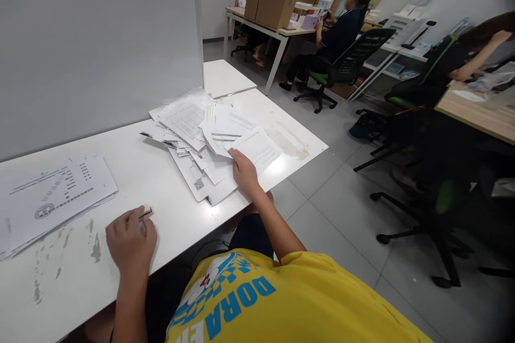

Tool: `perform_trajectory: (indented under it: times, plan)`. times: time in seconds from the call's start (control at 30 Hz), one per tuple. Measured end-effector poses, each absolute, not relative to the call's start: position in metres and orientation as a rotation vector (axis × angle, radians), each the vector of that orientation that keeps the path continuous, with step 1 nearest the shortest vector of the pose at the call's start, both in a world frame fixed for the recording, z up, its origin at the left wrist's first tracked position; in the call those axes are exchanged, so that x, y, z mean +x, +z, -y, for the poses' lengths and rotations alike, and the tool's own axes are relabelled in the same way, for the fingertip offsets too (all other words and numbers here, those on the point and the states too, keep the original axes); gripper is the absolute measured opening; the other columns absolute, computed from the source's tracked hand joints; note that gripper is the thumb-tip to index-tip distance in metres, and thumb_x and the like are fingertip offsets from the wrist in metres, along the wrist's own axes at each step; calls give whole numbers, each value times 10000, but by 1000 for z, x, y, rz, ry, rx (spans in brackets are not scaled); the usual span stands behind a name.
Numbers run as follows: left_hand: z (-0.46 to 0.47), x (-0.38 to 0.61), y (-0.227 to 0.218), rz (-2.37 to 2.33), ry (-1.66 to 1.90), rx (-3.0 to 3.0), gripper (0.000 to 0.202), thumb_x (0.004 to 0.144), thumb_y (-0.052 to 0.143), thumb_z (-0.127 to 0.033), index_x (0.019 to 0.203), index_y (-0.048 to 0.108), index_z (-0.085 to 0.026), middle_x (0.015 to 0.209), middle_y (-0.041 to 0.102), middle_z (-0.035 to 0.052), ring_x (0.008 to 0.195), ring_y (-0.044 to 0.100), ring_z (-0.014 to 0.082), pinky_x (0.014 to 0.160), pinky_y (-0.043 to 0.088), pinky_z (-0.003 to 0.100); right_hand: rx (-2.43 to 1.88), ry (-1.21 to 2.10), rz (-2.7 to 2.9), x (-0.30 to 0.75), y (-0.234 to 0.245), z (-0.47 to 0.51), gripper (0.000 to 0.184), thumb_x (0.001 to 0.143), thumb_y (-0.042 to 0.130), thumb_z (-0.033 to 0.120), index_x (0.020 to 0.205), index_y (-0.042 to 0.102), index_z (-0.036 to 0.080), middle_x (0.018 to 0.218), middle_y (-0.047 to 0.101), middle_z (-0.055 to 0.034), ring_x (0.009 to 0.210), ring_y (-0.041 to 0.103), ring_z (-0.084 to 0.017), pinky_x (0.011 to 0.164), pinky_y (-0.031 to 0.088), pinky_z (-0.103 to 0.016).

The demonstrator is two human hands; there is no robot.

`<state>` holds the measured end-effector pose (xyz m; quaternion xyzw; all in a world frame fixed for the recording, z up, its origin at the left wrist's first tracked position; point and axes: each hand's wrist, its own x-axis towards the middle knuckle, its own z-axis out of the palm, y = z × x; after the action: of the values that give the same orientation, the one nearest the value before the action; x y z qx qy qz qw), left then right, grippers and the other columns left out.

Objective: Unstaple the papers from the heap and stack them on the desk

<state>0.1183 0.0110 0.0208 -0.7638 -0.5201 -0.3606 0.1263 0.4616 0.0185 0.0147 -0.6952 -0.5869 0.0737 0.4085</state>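
Note:
On the white table, my left hand (pixel 131 238) is closed around a small cream-coloured object (pixel 148 210). A dark strip shows at its end; my fingers cover the rest, and I cannot make out its kind. My right hand (pixel 244 172) pinches the near edge of a printed sheet of paper (pixel 257 146). That sheet lies over a loose, fanned-out heap of papers (pixel 183 118), some of them tilted or overlapping. A QR code shows on a lower sheet of the heap. To the left of my left hand rests a neater stack of papers (pixel 52 198) with printed diagrams.
A grey partition (pixel 96 43) stands along the table's far side. The white table (pixel 132 158) has worn patches at left and right. Beyond it are cardboard boxes (pixel 276 8) on another desk, a seated person (pixel 341 29), office chairs (pixel 354 59), and another person's arm (pixel 480 56) at right.

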Motion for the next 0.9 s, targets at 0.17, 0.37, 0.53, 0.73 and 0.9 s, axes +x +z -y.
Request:
perform_trajectory:
  times: [0.17,0.37,0.53,0.73,0.9]
  plan:
    - [-12,117,18,1509,-1067,-2236,298,824,575,-172,1103,681,-161,1020,649,161,970,564,301,887,440,464,-1747,186,1478,461,14,-19,525,936,371,76,1402,577,201,1451,583,-52,1404,493,-218,1169,423,-444]
    - [-12,118,20,1547,-1095,-2238,295,820,579,-172,1095,685,-176,1014,645,159,970,562,307,880,433,476,-1765,208,1482,461,18,-19,522,936,368,76,1397,583,196,1454,580,-53,1405,492,-216,1165,427,-438]
    - [-12,118,20,1469,-1059,-2233,295,823,578,-158,1100,678,-165,1007,663,158,954,590,302,867,451,471,-1771,224,1481,461,18,-19,531,934,376,74,1403,578,219,1461,574,-36,1415,480,-210,1170,423,-436]
    - [-14,117,19,1490,-1042,-2210,279,828,578,-178,1086,684,-157,1013,670,168,952,600,307,861,468,477,-1780,233,1496,462,21,-17,543,920,376,55,1404,577,200,1469,564,-47,1418,477,-215,1170,425,-435]
    - [-6,119,25,1576,-1191,-2251,230,819,602,-251,1011,701,-170,969,689,161,1107,600,345,990,454,542,-1730,190,1539,453,41,-11,526,926,387,73,1383,595,228,1416,614,-33,1346,558,-194,1147,454,-399]
